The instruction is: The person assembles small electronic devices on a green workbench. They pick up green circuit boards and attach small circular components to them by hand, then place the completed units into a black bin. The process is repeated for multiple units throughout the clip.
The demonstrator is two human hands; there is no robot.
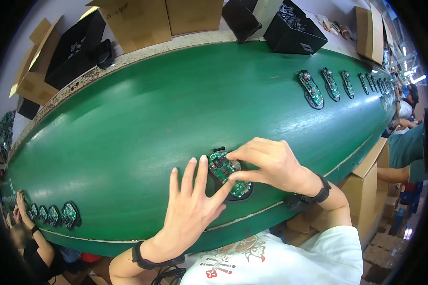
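From afar, I judged the left hand (189,209), grip spread, should brace the circuit board (225,167) near the frame's centre while the right hand (275,166), pinching or not I couldn't tell, worked gently.

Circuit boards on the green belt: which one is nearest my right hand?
The board touched by the right hand; other boards lie apart, farther left or right.

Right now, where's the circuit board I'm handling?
In the head view, the circuit board lies slightly below and right of centre on the green belt, between your left hand and your right hand.
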